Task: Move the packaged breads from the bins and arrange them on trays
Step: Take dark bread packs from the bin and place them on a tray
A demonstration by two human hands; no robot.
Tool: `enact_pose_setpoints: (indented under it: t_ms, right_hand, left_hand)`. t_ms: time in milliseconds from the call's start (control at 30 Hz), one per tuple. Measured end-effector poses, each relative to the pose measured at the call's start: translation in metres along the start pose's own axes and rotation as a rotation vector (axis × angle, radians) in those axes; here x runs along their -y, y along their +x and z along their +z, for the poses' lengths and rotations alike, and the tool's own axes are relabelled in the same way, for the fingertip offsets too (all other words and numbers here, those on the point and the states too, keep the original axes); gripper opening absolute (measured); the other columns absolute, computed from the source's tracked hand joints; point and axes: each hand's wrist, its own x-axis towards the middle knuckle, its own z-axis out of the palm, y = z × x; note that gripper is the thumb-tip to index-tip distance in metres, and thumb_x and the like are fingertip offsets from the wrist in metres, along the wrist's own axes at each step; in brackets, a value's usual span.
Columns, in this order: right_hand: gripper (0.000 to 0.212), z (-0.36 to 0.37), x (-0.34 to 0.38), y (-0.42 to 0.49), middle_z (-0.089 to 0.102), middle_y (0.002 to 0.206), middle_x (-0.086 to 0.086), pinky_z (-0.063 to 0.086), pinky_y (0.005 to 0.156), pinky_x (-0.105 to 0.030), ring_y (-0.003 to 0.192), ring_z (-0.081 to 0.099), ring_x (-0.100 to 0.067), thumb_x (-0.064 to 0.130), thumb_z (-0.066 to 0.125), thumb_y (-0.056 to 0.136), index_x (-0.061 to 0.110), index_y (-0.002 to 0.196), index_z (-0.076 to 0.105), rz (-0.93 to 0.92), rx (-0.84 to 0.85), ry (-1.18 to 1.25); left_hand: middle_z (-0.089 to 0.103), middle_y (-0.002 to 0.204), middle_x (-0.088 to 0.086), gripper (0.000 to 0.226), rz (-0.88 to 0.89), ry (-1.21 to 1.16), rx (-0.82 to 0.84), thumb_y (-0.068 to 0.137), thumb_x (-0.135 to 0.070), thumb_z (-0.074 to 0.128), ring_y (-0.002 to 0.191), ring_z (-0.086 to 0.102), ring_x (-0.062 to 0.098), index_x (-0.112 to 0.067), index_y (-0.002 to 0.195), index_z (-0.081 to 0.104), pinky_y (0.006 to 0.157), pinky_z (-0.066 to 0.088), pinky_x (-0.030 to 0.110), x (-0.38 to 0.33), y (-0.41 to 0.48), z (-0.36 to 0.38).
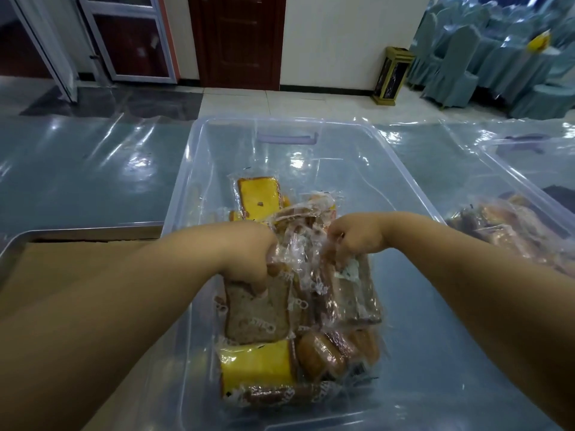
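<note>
Well, the shiny table (77, 169) holds a big clear bin (311, 163), a metal tray (93, 233) just beside it. Inside the bin lie packaged breads (258, 365). The left hand (245, 259) curls its fingers round a brown slice (258, 318); the right hand (357, 237) pinches another wrapped bread (357, 300).

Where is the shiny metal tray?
The shiny metal tray, lined with brown paper, lies at the left of the head view, just beside the left wall of the clear plastic bin that holds the packaged breads.
</note>
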Motion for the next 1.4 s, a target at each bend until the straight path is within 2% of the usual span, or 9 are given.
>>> enact_pose_setpoints:
  t_ms: [300, 400, 633, 800, 900, 1100, 1233, 1333, 1400]
  right_hand:
    - [0.036, 0.008, 0.000, -0.005, 0.045, 0.084, 0.006, 0.037, 0.065, -0.028, 0.084, 0.045, -0.021, 0.030, 0.078, 0.073, 0.032, 0.067, 0.043, -0.071, -0.035, -0.058]
    - [0.033, 0.007, -0.001, -0.005, 0.048, 0.093, 0.006, 0.039, 0.064, -0.026, 0.084, 0.049, -0.016, 0.030, 0.081, 0.069, 0.031, 0.073, 0.048, -0.046, -0.061, -0.007]
    - [0.036, -0.010, -0.003, -0.035, 0.052, 0.074, 0.011, 0.036, 0.053, -0.026, 0.067, 0.048, -0.008, 0.033, 0.085, 0.062, 0.026, 0.070, 0.050, -0.092, -0.310, -0.059]
    - [0.039, -0.017, -0.006, -0.072, 0.050, 0.075, 0.014, 0.038, 0.053, -0.028, 0.067, 0.045, -0.004, 0.047, 0.077, 0.065, 0.029, 0.074, 0.043, -0.131, -0.573, -0.165]
    - [0.044, -0.018, -0.002, -0.097, 0.054, 0.076, 0.008, 0.050, 0.056, -0.036, 0.066, 0.050, -0.010, 0.052, 0.073, 0.067, 0.029, 0.084, 0.039, -0.148, -0.748, -0.134]
    - [0.062, -0.014, 0.035, -0.142, 0.052, 0.077, 0.002, 0.052, 0.055, -0.040, 0.065, 0.055, -0.015, 0.046, 0.077, 0.065, 0.036, 0.098, 0.026, -0.282, -1.156, 0.258]
    - [0.073, -0.004, 0.085, -0.159, 0.051, 0.071, 0.008, 0.042, 0.052, -0.018, 0.059, 0.053, -0.004, 0.042, 0.079, 0.066, 0.024, 0.122, 0.035, -0.354, -1.353, 0.443]
    - [0.038, 0.010, 0.135, -0.164, 0.056, 0.073, 0.013, 0.041, 0.053, -0.005, 0.064, 0.057, 0.008, 0.035, 0.078, 0.071, 0.033, 0.093, 0.047, -0.475, -1.434, 0.559]
    - [0.033, 0.022, 0.174, -0.162, 0.059, 0.071, 0.014, 0.042, 0.053, -0.006, 0.064, 0.057, 0.006, 0.032, 0.078, 0.072, 0.034, 0.084, 0.047, -0.526, -1.414, 0.659]
  left_hand:
    - [0.051, 0.079, -0.003, 0.039, -0.004, 0.012, -0.013, 0.064, -0.037, 0.081, 0.066, 0.045, 0.011, -0.022, 0.082, 0.050, 0.048, 0.032, 0.026, 0.003, -0.005, 0.003]
    - [0.052, 0.080, -0.004, 0.045, -0.011, -0.008, -0.037, 0.063, -0.039, 0.081, 0.068, 0.047, 0.011, -0.021, 0.094, 0.054, 0.050, 0.034, 0.026, 0.004, -0.008, 0.004]
    - [0.046, 0.081, -0.009, 0.043, -0.018, -0.021, -0.171, 0.069, -0.041, 0.076, 0.071, 0.046, 0.010, -0.027, 0.096, 0.046, 0.050, 0.033, 0.025, 0.004, -0.021, -0.002]
    - [0.053, 0.088, -0.005, 0.037, -0.054, -0.089, -0.362, 0.070, -0.042, 0.073, 0.077, 0.052, 0.013, -0.029, 0.091, 0.045, 0.062, 0.047, 0.030, 0.009, -0.047, -0.014]
    - [0.051, 0.083, -0.007, 0.036, -0.056, -0.164, -0.549, 0.071, -0.040, 0.073, 0.072, 0.048, 0.009, -0.029, 0.082, 0.041, 0.056, 0.040, 0.028, 0.012, -0.071, -0.019]
    - [0.056, 0.083, -0.003, 0.038, -0.019, -0.494, -0.939, 0.068, -0.046, 0.074, 0.073, 0.055, 0.017, -0.028, 0.087, 0.047, 0.066, 0.051, 0.046, 0.033, -0.129, -0.017]
    - [0.058, 0.087, 0.000, 0.053, -0.009, -0.710, -1.156, 0.055, -0.067, 0.072, 0.077, 0.059, 0.023, -0.033, 0.087, 0.046, 0.066, 0.054, 0.052, 0.061, -0.170, -0.006]
    - [0.059, 0.087, 0.007, 0.051, -0.008, -0.839, -1.252, 0.053, -0.065, 0.069, 0.077, 0.061, 0.029, -0.033, 0.086, 0.047, 0.065, 0.055, 0.052, 0.094, -0.199, 0.009]
    - [0.055, 0.082, 0.012, 0.049, -0.024, -0.860, -1.264, 0.054, -0.063, 0.070, 0.073, 0.058, 0.031, -0.030, 0.082, 0.047, 0.061, 0.053, 0.050, 0.118, -0.216, 0.021]
